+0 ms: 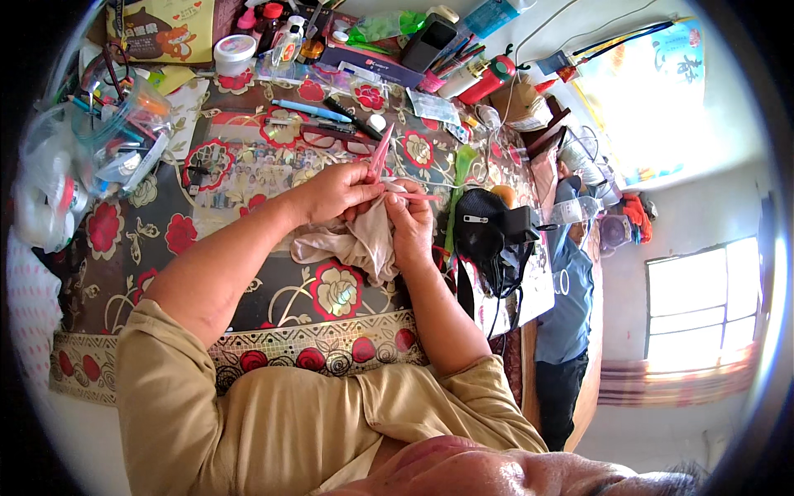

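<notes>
We work at a big table under a dark tablecloth with red and gold flowers. Everything else we tell from this cloth.

In the middle of the cloth lies our beige fabric, soft and crumpled. It is bunched up between both hands, and part of it hangs down toward us.

Our left hand is closed tight on the top of the fabric and on the pink scissors, whose tips point up and away from us. Our right hand is pinched shut on the fabric's right edge, touching the left hand. A thin pink thing pokes out to the right of it; we cannot tell what it is.

At the right edge of the cloth sits a black pouch with straps. Near the far side of the cloth lie red glasses and a blue pen. At the far left corner stands a white jar.

We think the work on the fabric is in the middle: the fabric is held ready and the scissors are at it. We see no cut-off pieces, so most of it looks still to do.
</notes>
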`<move>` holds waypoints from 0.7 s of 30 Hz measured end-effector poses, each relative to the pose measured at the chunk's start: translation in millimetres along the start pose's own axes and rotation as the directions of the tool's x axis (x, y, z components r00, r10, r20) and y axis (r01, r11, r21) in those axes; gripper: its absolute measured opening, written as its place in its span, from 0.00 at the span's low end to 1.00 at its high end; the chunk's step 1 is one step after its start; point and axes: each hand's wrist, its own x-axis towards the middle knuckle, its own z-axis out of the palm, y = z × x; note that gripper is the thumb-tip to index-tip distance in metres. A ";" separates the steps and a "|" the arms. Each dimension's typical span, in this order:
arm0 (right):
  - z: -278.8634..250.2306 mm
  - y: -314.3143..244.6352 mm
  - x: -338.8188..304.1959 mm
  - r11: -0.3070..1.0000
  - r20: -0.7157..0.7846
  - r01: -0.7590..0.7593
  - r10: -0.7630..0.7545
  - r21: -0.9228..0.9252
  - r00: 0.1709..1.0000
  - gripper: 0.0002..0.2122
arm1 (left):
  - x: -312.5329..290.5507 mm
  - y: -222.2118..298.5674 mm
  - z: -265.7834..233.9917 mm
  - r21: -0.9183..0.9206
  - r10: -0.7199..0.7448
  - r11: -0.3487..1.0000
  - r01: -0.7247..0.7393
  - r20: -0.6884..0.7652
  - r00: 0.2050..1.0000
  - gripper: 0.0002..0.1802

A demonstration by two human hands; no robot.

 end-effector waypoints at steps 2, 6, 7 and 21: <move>0.3 -3.4 -1.1 1.000 -0.005 -0.023 0.023 0.004 1.000 0.08 | 0.7 -2.0 0.1 -0.037 -0.003 0.999 0.003 -0.004 1.000 0.09; -0.9 -10.0 -0.2 0.998 -0.055 -0.046 0.048 0.033 0.997 0.08 | 1.6 0.2 0.5 0.027 0.031 0.999 -0.031 -0.016 0.999 0.08; -3.0 -11.0 0.6 0.998 -0.072 -0.043 0.047 0.049 0.996 0.07 | 1.9 -1.1 -1.0 0.016 0.032 0.999 -0.031 -0.021 0.999 0.08; -6.9 -16.8 5.4 0.994 -0.119 -0.033 0.045 0.104 0.992 0.05 | 0.9 1.4 -8.5 0.001 -0.085 0.996 0.085 -0.053 0.995 0.10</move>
